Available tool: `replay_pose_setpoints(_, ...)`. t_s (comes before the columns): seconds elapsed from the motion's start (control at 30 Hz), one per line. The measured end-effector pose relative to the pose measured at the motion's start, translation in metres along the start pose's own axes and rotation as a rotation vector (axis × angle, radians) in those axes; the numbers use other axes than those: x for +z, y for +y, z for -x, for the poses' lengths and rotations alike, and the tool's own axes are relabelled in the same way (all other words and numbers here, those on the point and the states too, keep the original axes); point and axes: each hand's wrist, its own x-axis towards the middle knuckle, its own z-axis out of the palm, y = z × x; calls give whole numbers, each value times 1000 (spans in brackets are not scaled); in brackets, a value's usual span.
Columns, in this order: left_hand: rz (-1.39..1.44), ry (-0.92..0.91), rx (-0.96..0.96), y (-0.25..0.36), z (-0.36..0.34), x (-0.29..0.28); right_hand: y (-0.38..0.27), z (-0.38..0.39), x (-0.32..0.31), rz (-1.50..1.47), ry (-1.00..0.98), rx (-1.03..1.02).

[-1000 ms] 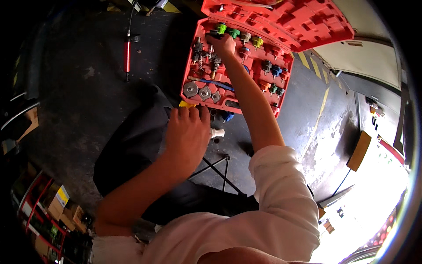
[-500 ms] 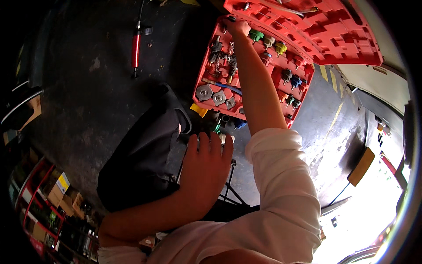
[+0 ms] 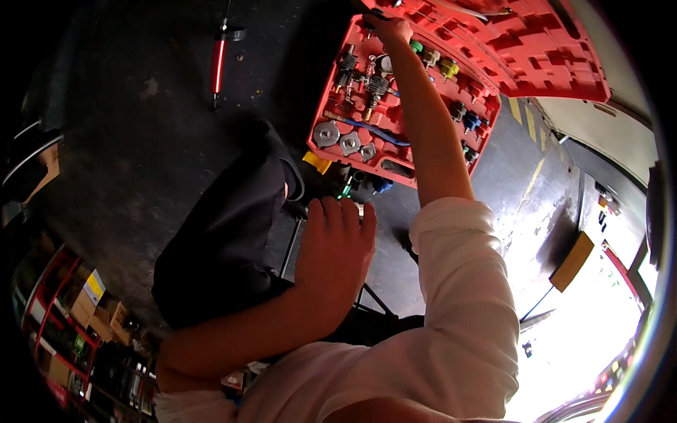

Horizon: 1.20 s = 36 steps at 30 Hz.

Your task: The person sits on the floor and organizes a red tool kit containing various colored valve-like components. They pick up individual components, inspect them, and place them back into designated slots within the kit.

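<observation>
My right hand [image 3: 393, 29] reaches to the far left corner of an open red case [image 3: 387, 168]. Its fingers are closed round a dark cap-like piece [image 3: 376, 15], mostly hidden in shadow. Beside that hand sit a green cap [image 3: 416, 46], a beige cap [image 3: 431, 58] and a yellow cap [image 3: 448, 68]. In the case's left part lie dark pump-like fittings [image 3: 346, 67], a blue hose [image 3: 381, 134] and silver radiator caps [image 3: 326, 133]. My left hand [image 3: 334, 243] hangs near my lap, fingers loosely bent and apart, holding nothing.
The case's red lid [image 3: 543, 67] leans back at the upper right. A red cylindrical hand pump [image 3: 218, 67] lies on the dark floor at the left. Yellow [image 3: 316, 163] and blue [image 3: 382, 185] pieces lie before the case. Shelves with cardboard boxes [image 3: 86, 310] stand lower left.
My right forearm has shifted right, uncovering more of the blue hose and a round dial-like piece. My right hand stays at the same corner. The whole view has shifted slightly.
</observation>
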Motion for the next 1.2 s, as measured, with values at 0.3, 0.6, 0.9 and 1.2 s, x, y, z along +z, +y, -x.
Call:
replay_pose_setpoints(0.3,21,69,122,13,10,10,140,146,-85,164,-89,-510)
replay_pose_setpoints(0.6,-34,-106,261,19,14,15,175,211,-53,275,-229,-301)
replay_pose_setpoints(0.9,-55,-190,289,29,9,22,179,202,-23,318,-114,-362)
replay_pose_setpoints(1.2,-106,-159,288,28,11,18,188,194,-7,450,-13,-367)
